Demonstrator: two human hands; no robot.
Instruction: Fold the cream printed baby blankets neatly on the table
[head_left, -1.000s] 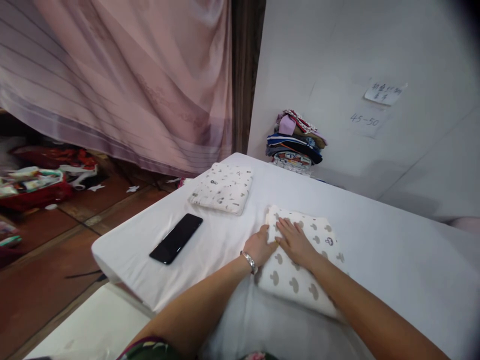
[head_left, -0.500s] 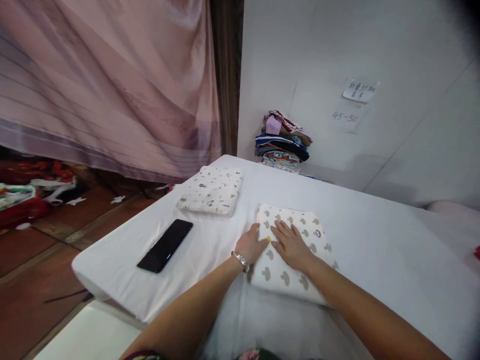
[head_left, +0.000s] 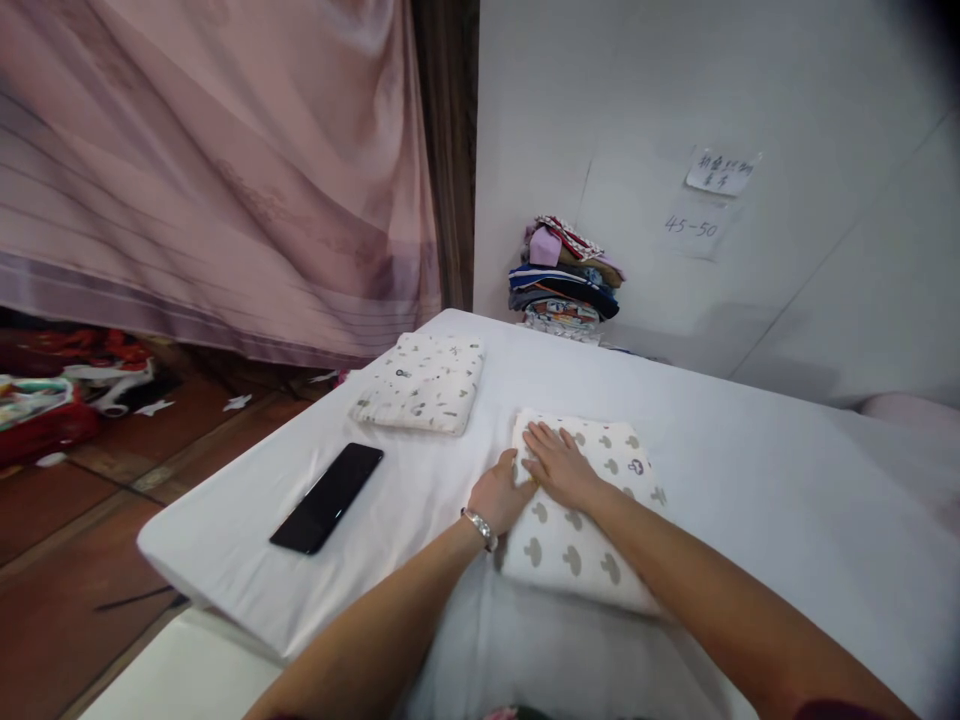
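Observation:
A folded white cloth (head_left: 574, 555) printed with grey mushroom shapes lies on the white-covered table in front of me. My left hand (head_left: 501, 495), with a bracelet at the wrist, holds its left edge; the thumb rests on top and the other fingers are partly hidden along the side. Flat on the upper left part of the cloth lies my right hand (head_left: 561, 465), fingers stretched out and close to the left thumb. Farther back to the left is a second folded cloth (head_left: 424, 385), white with small scattered prints, which neither hand touches.
A black phone (head_left: 328, 498) lies on the left part of the white table (head_left: 757, 490). Behind the table's far edge rises a stack of folded clothes (head_left: 566, 275) against the wall. A pink curtain (head_left: 225, 180) hangs at the left, with a red container (head_left: 45, 420) on the floor below.
My right hand has slid a little up and to the left over the mushroom-print cloth. The left hand keeps its place at the edge, and the cloth looks unmoved.

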